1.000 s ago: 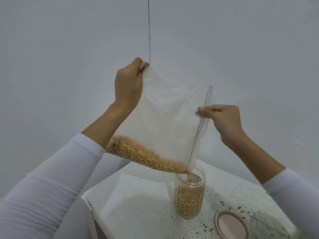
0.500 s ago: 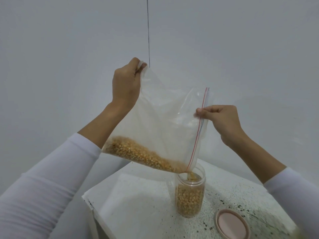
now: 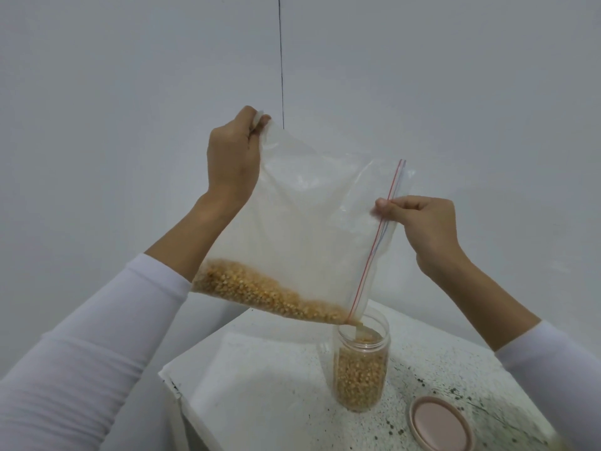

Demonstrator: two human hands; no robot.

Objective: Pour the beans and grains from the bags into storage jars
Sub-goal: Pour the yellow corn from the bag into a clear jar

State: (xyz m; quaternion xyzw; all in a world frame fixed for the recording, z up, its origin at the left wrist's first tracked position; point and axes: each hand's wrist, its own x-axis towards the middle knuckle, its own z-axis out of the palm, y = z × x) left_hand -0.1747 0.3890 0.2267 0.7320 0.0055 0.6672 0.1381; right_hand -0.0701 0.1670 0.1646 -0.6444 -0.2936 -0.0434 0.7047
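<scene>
The left hand (image 3: 232,161) pinches the zip bag (image 3: 312,229) by its raised corner at 10 o'clock, the right hand (image 3: 422,226) pinches its seal at 3 o'clock, funnelling kernels (image 3: 266,292) into the jar (image 3: 362,362) at 5 o'clock; any sway could spill them over the rim.

The bench (image 3: 260,385) is cut off by the bottom and right edges of the frame. The lid (image 3: 440,424) at lower right loses its lower rim at the bottom edge. The bag (image 3: 309,229) veils the left forearm behind it. The left hand (image 3: 232,157) hides the bag corner it grips. Where the bag mouth meets the jar (image 3: 361,369), the falling grains (image 3: 359,333) blur together.
</scene>
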